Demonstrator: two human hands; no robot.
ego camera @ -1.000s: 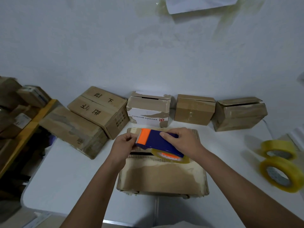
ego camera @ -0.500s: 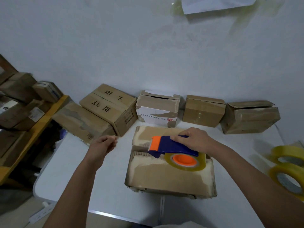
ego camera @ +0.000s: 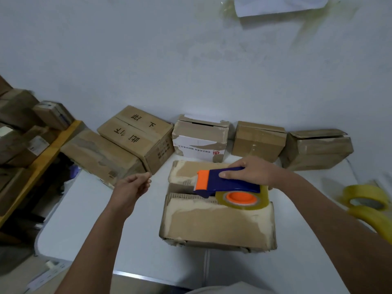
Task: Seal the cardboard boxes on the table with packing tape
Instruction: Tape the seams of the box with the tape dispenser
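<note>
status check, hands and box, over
Right hand grips tape dispenser over the front box seam. Left hand off the box, fingers loosely curled, holding nothing visible. Seam gap open, nothing blocking.

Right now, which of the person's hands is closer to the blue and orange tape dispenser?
Right. The right hand grips the tape dispenser from above, over the cardboard box. The left hand is off to the box's left, not touching the dispenser.

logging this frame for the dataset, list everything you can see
box being sealed: 1, brown, table centre, flaps not taped
tape dispenser: 1, blue and orange, over the box seam
boxes along wall: 5, brown, one partly white, back of table
spare tape rolls: 2, yellowish, right edge
table: 1, white
shelf boxes: several, brown, far left
paper: 1, white, taped to wall
left hand: pinched fingers, left of box
right hand: grips dispenser
</note>
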